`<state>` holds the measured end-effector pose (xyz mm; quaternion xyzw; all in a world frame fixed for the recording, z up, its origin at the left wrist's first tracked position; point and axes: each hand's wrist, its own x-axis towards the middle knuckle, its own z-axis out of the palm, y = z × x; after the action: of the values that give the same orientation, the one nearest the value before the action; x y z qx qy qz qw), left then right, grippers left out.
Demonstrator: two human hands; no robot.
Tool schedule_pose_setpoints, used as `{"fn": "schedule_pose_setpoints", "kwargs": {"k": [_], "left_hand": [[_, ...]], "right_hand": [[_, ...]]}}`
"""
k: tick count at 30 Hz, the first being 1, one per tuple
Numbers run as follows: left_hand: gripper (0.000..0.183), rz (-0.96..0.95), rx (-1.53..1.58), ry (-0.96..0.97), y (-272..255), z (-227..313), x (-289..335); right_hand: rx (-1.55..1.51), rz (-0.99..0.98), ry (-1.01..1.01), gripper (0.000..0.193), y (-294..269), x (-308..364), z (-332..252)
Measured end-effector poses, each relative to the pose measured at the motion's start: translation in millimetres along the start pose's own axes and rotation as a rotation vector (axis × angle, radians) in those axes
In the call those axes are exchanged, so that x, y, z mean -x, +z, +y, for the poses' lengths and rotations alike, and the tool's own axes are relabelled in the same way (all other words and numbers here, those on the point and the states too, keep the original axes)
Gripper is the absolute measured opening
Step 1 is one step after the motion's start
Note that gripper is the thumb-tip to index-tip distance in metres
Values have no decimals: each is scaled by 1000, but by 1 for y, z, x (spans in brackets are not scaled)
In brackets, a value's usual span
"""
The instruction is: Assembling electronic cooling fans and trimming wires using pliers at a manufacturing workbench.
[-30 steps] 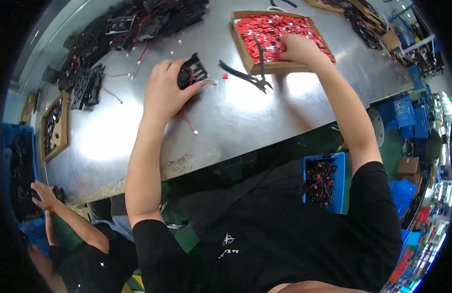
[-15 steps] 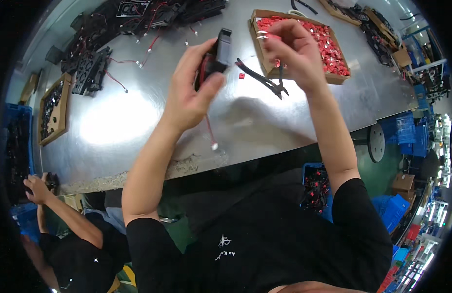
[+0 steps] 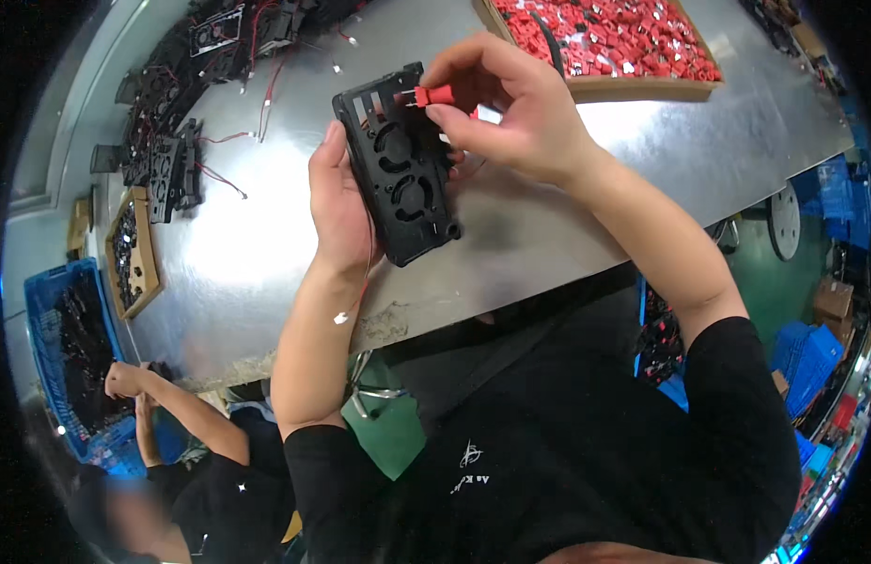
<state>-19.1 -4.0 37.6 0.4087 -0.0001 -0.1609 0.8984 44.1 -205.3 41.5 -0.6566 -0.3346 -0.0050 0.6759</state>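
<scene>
My left hand (image 3: pixel 339 202) is closed round a black plastic fan housing (image 3: pixel 404 174), tilted above the metal table with its two round fan openings facing me. A thin wire with a white plug (image 3: pixel 340 318) hangs from it over my left forearm. Between the thumb and forefinger of my right hand (image 3: pixel 510 108) is a small red connector (image 3: pixel 433 95) with metal pins. Its pins point at the upper end of the housing; whether they touch it I cannot tell. Behind my right hand lie pliers (image 3: pixel 551 42), mostly hidden.
A cardboard box (image 3: pixel 642 89) full of red connectors stands at the back right. More black fan housings (image 3: pixel 172 169) with wires lie at the far left. Near them is a tray of small black parts (image 3: pixel 134 254). At lower left a co-worker's hand (image 3: pixel 125 381) reaches by a blue crate (image 3: pixel 54 348).
The fan housing has turned from edge-on to show its broad face. My right hand has come left from the connector box to the housing's upper end, with a red connector.
</scene>
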Motion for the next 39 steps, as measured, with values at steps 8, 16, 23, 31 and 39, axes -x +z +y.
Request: {"fn": "schedule_pose_setpoints", "kwargs": {"k": [8, 16, 23, 31, 39], "left_hand": [[71, 62, -200, 75, 12, -3, 2], [63, -30, -499, 265, 0, -8, 1], [79, -72, -741, 426, 0, -5, 5], [94, 33, -1119, 763, 3, -4, 2], [94, 207, -1629, 935, 23, 4, 18]], "right_hand": [[89, 119, 63, 26, 5, 3, 4], [-178, 88, 276, 18, 9, 5, -3], [-212, 27, 156, 19, 11, 10, -8], [-129, -6, 57, 20, 8, 19, -14], [-862, -132, 239, 24, 8, 10, 41]]}}
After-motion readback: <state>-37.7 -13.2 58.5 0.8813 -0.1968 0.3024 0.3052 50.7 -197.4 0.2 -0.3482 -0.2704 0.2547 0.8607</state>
